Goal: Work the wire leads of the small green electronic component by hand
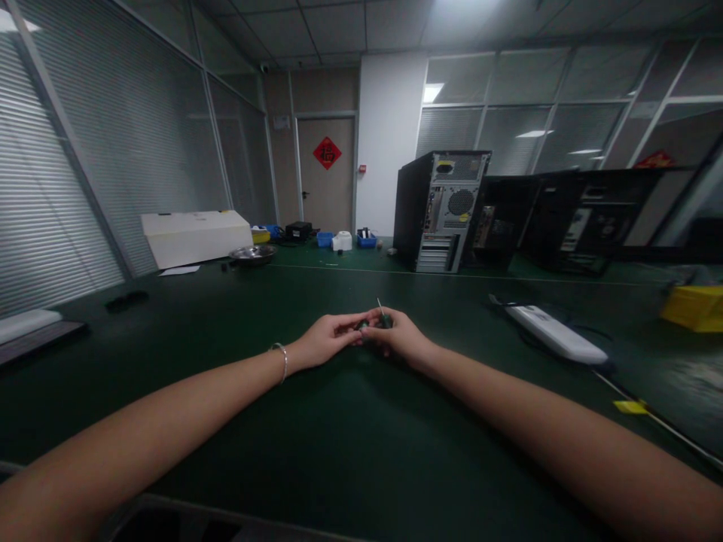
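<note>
My left hand (330, 339) and my right hand (402, 335) meet just above the table's middle, fingertips close together. In my right hand is a small screwdriver (386, 321) with a dark green handle; its thin metal shaft points up and slightly left. Between the fingertips of my left hand sits a small dark piece (361, 325), mostly hidden, and its kind cannot be made out. The fingers of both hands are closed around these things. A bracelet circles my left wrist.
The green table (350, 436) carries a black computer tower (418, 214) at the back. A white power strip (556, 335) and a yellow bin (694, 307) lie right. Back left are a metal bowl (252, 256) and a white box (197, 237); small blue bins (324, 239) stand behind.
</note>
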`<action>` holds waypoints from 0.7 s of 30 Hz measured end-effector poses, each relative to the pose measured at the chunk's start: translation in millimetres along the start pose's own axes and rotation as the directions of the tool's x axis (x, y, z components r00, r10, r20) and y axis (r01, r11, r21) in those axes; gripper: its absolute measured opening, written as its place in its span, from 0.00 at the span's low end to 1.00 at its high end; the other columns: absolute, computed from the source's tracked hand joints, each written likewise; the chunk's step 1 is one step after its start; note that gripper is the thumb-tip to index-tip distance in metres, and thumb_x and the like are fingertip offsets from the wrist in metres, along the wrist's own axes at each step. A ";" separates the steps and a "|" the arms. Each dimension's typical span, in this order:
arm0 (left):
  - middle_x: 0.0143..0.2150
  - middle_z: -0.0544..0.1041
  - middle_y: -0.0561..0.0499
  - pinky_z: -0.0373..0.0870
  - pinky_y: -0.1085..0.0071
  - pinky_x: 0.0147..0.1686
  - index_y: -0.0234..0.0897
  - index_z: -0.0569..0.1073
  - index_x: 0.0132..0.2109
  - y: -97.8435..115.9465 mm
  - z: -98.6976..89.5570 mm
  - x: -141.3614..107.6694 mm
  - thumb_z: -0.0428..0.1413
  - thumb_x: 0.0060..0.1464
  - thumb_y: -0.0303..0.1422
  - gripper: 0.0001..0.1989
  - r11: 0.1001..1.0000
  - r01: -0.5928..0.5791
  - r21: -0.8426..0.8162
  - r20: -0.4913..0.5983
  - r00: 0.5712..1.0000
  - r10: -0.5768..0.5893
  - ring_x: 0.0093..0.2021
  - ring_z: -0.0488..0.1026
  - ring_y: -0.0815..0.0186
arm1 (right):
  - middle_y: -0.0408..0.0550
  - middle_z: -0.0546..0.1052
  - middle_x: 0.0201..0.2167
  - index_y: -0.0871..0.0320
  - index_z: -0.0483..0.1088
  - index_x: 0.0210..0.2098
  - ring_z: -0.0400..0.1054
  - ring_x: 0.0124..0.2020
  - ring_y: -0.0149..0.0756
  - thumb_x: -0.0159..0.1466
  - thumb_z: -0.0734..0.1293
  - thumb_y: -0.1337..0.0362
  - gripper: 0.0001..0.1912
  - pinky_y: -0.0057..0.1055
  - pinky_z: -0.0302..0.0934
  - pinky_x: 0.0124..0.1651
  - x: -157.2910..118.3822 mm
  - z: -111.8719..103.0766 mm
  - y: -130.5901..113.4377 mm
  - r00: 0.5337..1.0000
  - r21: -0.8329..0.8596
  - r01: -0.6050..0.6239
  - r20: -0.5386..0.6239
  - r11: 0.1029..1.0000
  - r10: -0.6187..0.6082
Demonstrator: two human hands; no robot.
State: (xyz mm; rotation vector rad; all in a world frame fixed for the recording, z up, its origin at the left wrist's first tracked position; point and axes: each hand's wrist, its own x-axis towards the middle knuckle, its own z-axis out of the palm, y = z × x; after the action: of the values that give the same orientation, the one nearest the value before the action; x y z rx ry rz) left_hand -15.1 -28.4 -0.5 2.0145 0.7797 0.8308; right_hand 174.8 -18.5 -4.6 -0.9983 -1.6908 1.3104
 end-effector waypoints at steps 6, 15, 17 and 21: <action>0.49 0.75 0.45 0.68 0.66 0.40 0.41 0.62 0.59 -0.7 -0.4 -1.1 0.51 0.56 0.31 0.23 0.992 0.004 0.123 -0.029 1.000 0.000 0.40 0.74 0.63 | 0.37 0.64 0.21 0.60 0.65 0.38 0.58 0.19 0.24 0.54 0.70 0.58 0.17 0.19 0.54 0.16 -1.1 -1.0 -4.3 0.998 0.004 -0.023 0.066 1.000 0.023; 0.46 0.76 0.47 0.67 0.69 0.36 0.42 0.65 0.58 2.5 2.3 -3.9 0.51 0.55 0.31 0.22 0.978 0.013 0.210 -0.083 0.997 0.005 0.37 0.73 0.64 | 0.36 0.62 0.20 0.60 0.64 0.37 0.57 0.19 0.24 0.55 0.67 0.62 0.12 0.19 0.53 0.16 -1.6 1.2 -4.6 0.997 0.013 -0.022 0.069 1.000 0.021; 0.46 0.76 0.47 0.67 0.69 0.35 0.41 0.66 0.57 3.9 3.0 -4.3 0.51 0.55 0.31 0.22 0.974 0.004 0.225 -0.089 0.996 0.016 0.36 0.73 0.64 | 0.36 0.62 0.19 0.60 0.64 0.38 0.56 0.18 0.23 0.56 0.66 0.64 0.11 0.19 0.52 0.16 -2.3 1.9 -5.8 0.997 0.005 -0.045 0.058 0.999 0.044; 0.47 0.77 0.47 0.67 0.70 0.33 0.41 0.67 0.56 7.1 3.8 -4.8 0.52 0.54 0.30 0.21 0.963 -0.006 0.268 -0.107 0.994 0.036 0.35 0.72 0.64 | 0.35 0.62 0.18 0.60 0.64 0.38 0.55 0.16 0.23 0.55 0.65 0.66 0.11 0.19 0.51 0.15 -1.6 2.2 -4.7 0.997 -0.016 -0.062 0.054 0.998 0.062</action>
State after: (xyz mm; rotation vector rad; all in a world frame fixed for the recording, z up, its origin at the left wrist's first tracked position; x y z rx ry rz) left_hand -13.3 -37.1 2.4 2.2314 0.9797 0.8954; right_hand 172.9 -21.5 -0.5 -1.0391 -1.7239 1.3788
